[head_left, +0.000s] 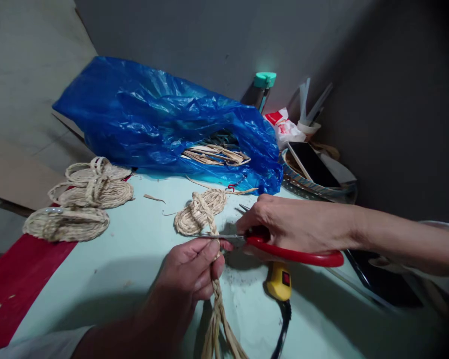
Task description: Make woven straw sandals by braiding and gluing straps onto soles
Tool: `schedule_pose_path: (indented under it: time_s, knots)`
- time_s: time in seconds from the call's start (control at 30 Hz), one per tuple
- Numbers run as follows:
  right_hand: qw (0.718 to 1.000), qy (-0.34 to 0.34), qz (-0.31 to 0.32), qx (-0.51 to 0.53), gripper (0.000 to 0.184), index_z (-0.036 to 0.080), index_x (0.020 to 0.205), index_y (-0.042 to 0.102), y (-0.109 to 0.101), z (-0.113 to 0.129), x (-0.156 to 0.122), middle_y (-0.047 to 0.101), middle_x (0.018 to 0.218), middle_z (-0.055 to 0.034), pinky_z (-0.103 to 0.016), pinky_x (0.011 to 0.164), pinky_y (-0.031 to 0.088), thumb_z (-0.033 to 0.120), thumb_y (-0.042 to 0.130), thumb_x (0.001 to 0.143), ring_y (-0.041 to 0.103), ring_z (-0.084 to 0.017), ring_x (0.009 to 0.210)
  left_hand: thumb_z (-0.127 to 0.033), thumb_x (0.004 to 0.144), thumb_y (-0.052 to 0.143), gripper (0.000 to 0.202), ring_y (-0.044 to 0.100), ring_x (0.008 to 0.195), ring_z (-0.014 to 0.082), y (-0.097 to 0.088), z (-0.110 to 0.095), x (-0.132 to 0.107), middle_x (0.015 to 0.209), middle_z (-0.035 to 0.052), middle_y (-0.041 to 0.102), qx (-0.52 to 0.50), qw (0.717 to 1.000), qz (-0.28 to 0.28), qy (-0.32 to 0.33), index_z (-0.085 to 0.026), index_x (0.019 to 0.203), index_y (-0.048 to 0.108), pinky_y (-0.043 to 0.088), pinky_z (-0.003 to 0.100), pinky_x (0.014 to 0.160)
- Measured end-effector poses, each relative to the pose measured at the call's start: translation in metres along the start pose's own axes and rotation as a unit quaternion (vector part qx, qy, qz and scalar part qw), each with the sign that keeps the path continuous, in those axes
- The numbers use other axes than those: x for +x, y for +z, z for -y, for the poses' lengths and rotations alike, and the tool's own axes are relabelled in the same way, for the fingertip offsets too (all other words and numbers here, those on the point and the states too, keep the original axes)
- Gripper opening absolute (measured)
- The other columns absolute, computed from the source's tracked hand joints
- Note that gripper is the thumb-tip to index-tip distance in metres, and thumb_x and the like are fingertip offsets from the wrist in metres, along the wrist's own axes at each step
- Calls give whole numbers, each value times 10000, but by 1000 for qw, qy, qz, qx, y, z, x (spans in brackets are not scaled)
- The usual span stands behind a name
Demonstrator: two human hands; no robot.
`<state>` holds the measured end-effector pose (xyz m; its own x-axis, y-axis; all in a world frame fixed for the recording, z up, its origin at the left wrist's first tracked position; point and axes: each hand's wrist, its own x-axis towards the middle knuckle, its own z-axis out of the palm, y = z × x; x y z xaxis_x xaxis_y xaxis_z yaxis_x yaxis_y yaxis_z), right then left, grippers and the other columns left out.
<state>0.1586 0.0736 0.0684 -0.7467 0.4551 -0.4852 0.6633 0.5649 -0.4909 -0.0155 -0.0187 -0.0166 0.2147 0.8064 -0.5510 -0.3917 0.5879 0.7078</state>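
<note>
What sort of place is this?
Probably a craft worktable, at home or in a small workshop: red-handled scissors at a braided straw cord, slipper-shaped woven pieces to the left, and a blue plastic bag holding loose straw strips.

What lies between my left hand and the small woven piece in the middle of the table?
In the head view, a blade of the red-handled scissors crosses the braid between the left hand and the woven piece.
</note>
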Motion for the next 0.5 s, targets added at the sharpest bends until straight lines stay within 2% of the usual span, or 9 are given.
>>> schedule_pose_path:
  time_s: [0.17,0.27,0.33,0.4,0.5]
  knots:
    - [1000,5,6,-19,209,153,669,579,1,1,-2,487,574,36,-220,534,298,154,554,876,361,-78,527,-343,826,723,252,161,418,-16,1,-1,0,572,-49,504,1,1000,8,16,-95,869,709,114,144,407]
    - [999,17,-17,-44,188,156,736,650,1,2,-7,554,606,8,-223,522,313,226,586,898,415,-93,531,-332,842,684,231,166,416,-8,1,-2,1,573,-49,504,22,999,33,28,-103,854,707,112,159,411]
    - [995,39,-45,-76,143,181,762,671,1,2,-16,576,613,-4,-231,489,294,250,619,875,443,-107,519,-323,843,650,229,188,408,1,1,-1,0,575,-28,534,77,995,63,28,-103,838,716,113,176,413]
    - [984,64,-111,-123,104,204,765,658,2,2,-31,564,588,-5,-246,451,262,251,625,852,427,-115,476,-304,832,625,226,234,413,17,1,0,-1,602,6,579,164,981,94,28,-106,794,728,130,195,417]
    - [942,83,-288,-153,140,227,790,617,13,-4,-62,538,554,0,-269,414,243,338,583,867,374,-120,423,-265,818,614,200,314,469,49,2,2,-4,707,36,644,282,952,111,39,-127,805,758,223,216,447]
